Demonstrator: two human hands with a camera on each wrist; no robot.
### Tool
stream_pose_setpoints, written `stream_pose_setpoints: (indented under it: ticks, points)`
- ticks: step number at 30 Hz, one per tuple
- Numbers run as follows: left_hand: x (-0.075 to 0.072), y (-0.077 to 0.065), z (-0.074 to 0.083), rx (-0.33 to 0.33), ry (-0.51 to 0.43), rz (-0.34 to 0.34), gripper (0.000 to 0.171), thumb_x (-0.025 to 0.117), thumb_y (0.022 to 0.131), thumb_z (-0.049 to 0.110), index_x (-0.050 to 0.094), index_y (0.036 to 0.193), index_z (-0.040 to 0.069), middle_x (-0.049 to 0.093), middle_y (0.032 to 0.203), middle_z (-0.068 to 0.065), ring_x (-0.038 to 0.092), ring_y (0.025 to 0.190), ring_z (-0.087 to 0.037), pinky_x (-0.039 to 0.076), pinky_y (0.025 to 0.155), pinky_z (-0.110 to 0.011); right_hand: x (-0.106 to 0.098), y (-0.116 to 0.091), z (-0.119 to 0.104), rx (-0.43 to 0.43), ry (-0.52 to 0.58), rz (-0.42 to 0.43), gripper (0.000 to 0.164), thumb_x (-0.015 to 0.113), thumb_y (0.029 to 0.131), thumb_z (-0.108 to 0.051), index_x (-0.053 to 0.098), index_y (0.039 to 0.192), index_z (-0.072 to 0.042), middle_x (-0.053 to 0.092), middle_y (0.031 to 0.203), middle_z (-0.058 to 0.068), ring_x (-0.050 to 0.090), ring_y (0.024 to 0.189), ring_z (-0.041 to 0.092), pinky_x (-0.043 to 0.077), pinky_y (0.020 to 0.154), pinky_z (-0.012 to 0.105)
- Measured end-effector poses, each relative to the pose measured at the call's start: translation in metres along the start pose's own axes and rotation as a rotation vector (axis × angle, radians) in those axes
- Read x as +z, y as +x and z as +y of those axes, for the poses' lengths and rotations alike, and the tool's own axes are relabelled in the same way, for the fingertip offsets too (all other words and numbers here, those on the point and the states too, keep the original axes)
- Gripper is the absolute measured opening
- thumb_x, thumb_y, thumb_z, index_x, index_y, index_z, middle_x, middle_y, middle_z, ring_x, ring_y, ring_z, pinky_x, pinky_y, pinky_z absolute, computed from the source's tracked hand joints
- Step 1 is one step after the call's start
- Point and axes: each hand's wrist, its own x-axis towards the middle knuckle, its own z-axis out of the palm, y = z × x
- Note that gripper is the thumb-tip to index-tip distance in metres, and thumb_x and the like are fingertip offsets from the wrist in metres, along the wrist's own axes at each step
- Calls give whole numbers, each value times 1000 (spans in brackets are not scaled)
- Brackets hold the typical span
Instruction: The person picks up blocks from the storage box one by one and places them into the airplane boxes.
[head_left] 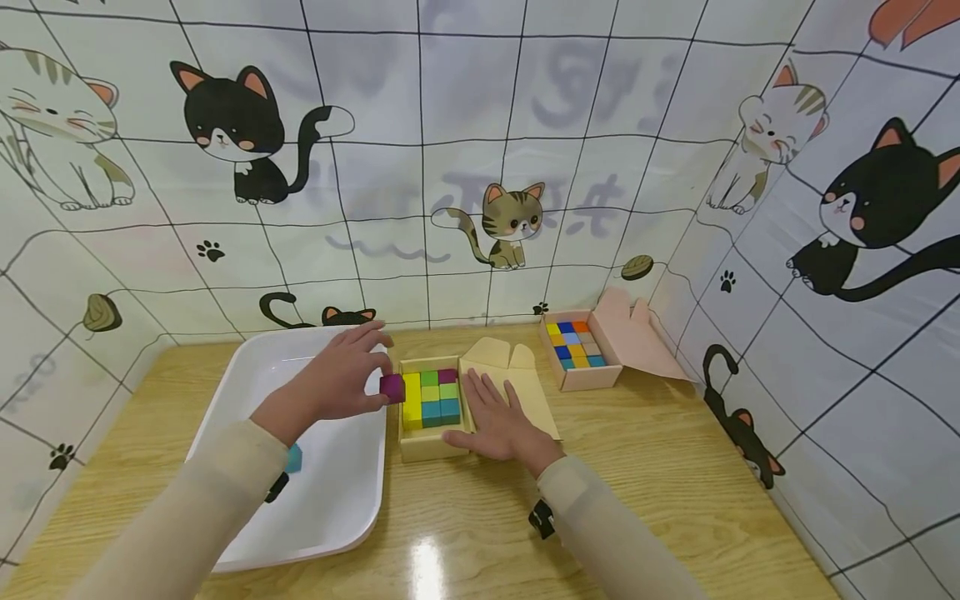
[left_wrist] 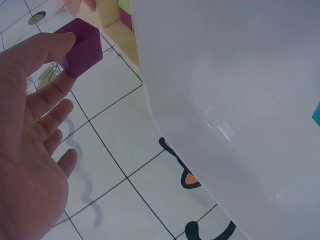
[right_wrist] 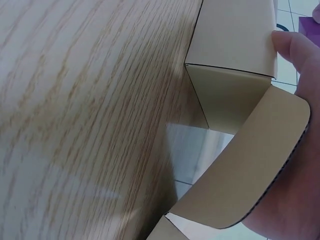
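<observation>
Between thumb and fingertip my left hand (head_left: 341, 375) pinches a purple cube (head_left: 392, 388), held at the left edge of a yellow cardboard box (head_left: 433, 450). The left wrist view shows the same purple cube (left_wrist: 86, 47), with the other fingers loosely bent. Inside the box lie yellow, green, teal and purple blocks (head_left: 431, 400). My right hand (head_left: 498, 421) rests with fingers spread over the box's right side and its opened lid (head_left: 536, 392). In the right wrist view the thumb touches the box wall (right_wrist: 232, 35), and a flap (right_wrist: 245, 165) stands out in front of the palm.
A white tray (head_left: 337, 500) stands on the left, holding a teal block (head_left: 295, 458) partly hidden by the left forearm. At the back right, an open pink box (head_left: 588, 379) holds several coloured cubes. Printed cloth walls (head_left: 420, 125) surround the wooden table (head_left: 637, 467).
</observation>
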Motion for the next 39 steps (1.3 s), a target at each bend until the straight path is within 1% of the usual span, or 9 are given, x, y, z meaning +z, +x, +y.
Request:
stream_pose_setpoints:
  ticks: [5, 11, 15, 20, 27, 32, 35, 39]
  points:
    - [11, 9, 14, 30, 1, -64, 25, 81, 74, 36, 72, 91, 20, 58, 132, -7, 30, 146, -34, 30, 118, -56, 0, 1, 0, 5, -3, -7, 94, 45, 93, -64, 1, 158, -13, -1, 167, 5, 1, 155, 27, 0, 123, 57]
    - [22, 16, 24, 29, -14, -155, 26, 81, 73, 35, 75, 92, 18, 58, 132, -6, 30, 146, -32, 30, 118, -54, 0, 2, 1, 10, -19, -8, 94, 44, 92, -65, 0, 158, -14, -2, 167, 3, 0, 155, 25, -1, 123, 56]
    - [30, 19, 26, 5, -33, -208, 26, 81, 74, 34, 76, 93, 17, 58, 133, -6, 28, 147, -31, 29, 119, -53, 1, 3, 1, 11, -11, -10, 94, 44, 92, -65, 0, 158, -14, -2, 167, 3, -1, 155, 25, -2, 123, 56]
    - [40, 21, 25, -22, -66, -264, 26, 83, 73, 34, 77, 93, 18, 57, 134, -4, 26, 148, -30, 28, 120, -52, 4, 5, 2, 9, -19, -2, 94, 44, 92, -65, 1, 158, -14, -1, 167, 3, 1, 155, 25, 0, 123, 56]
    - [46, 22, 24, -38, -88, -293, 22, 84, 73, 32, 78, 89, 18, 57, 133, -6, 26, 147, -31, 27, 120, -54, 3, 4, 1, 8, -20, -1, 94, 44, 92, -65, -1, 158, -15, -2, 167, 2, 0, 155, 24, -2, 123, 56]
    - [48, 25, 27, -79, -69, -317, 20, 84, 72, 32, 78, 84, 17, 59, 129, -5, 30, 144, -31, 27, 119, -53, 2, 4, 3, 11, -33, -13, 97, 40, 90, -71, -3, 158, -15, -5, 166, 1, -2, 155, 22, -2, 124, 54]
    - [50, 29, 30, -103, -29, -342, 19, 84, 71, 33, 75, 78, 17, 59, 118, -3, 38, 132, -27, 31, 117, -50, 1, 4, 3, 13, -32, -14, 98, 38, 89, -74, -2, 158, -16, -4, 167, 1, -1, 155, 22, -2, 124, 54]
    - [54, 35, 35, -134, 37, -387, 22, 84, 69, 36, 74, 72, 17, 58, 111, -1, 41, 120, -22, 35, 113, -46, 2, 3, 3, 8, -14, -5, 96, 41, 91, -70, 1, 158, -14, -1, 167, 2, 1, 155, 24, 0, 124, 56]
